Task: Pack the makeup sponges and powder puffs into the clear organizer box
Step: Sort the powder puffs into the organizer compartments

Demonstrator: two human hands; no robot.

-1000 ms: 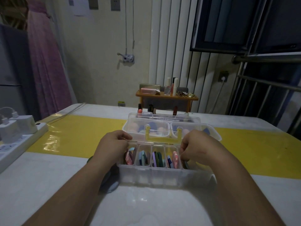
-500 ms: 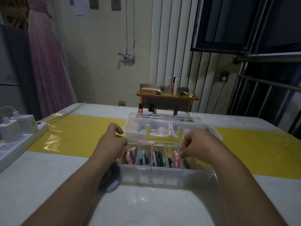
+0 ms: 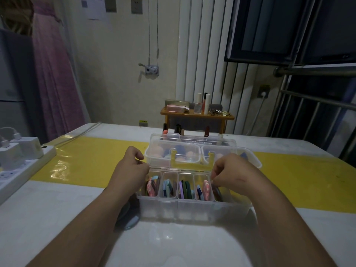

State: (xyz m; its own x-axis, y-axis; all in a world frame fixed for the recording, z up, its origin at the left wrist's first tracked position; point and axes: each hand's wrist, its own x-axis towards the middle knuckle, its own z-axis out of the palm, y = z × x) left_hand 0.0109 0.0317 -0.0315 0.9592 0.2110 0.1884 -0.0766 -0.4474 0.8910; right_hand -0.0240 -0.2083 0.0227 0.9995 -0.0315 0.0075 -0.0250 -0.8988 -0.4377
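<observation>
The clear organizer box (image 3: 194,208) stands on the table in front of me. Its lower row of compartments holds several flat powder puffs (image 3: 185,189) standing on edge, in pink, blue, purple and green. Behind and above them sits the clear upper tray (image 3: 173,157) with round pink and blue makeup sponges (image 3: 159,151) inside. My left hand (image 3: 133,168) pinches the left end of the tray's front edge with curled fingers. My right hand (image 3: 231,173) curls round the right end, over the last compartment. A blue-grey puff (image 3: 130,221) lies half hidden under my left forearm.
A white power strip (image 3: 17,166) with chargers lies at the table's left edge. Lipsticks (image 3: 178,129) stand just behind the box. A small wooden shelf (image 3: 197,115) with cosmetics is beyond the table. A yellow strip (image 3: 298,182) crosses the tabletop.
My left hand has shifted a little up and back along the tray's left end, its thumb raised. My right hand has stayed at the right end.
</observation>
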